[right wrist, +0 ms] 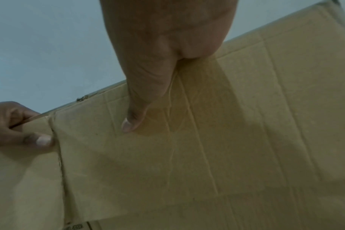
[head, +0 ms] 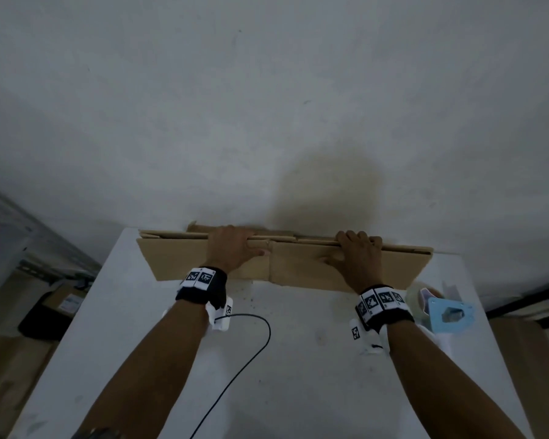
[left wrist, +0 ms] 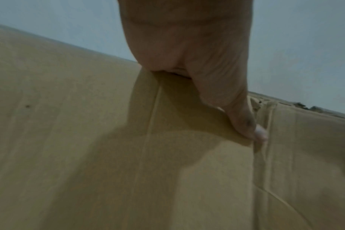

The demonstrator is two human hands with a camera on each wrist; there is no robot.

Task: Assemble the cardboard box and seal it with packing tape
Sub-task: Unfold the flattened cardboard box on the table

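A flattened brown cardboard box (head: 301, 264) stands on edge at the far side of the white table (head: 298, 359), leaning near the wall. My left hand (head: 235, 248) grips its top edge left of the centre crease, fingers over the back and thumb on the front face (left wrist: 244, 121). My right hand (head: 355, 251) grips the top edge right of the crease, thumb pressed on the front panel (right wrist: 132, 118). The right wrist view also shows the left hand (right wrist: 20, 129) pinching the edge. A packing tape dispenser (head: 438, 308), pale blue with a clear roll, lies just right of my right wrist.
A black cable (head: 251, 353) loops over the table between my arms. The grey wall (head: 267, 106) stands right behind the box. More cardboard and a dark bag (head: 42, 315) sit on the floor at the left, with metal shelving (head: 29, 248) beyond.
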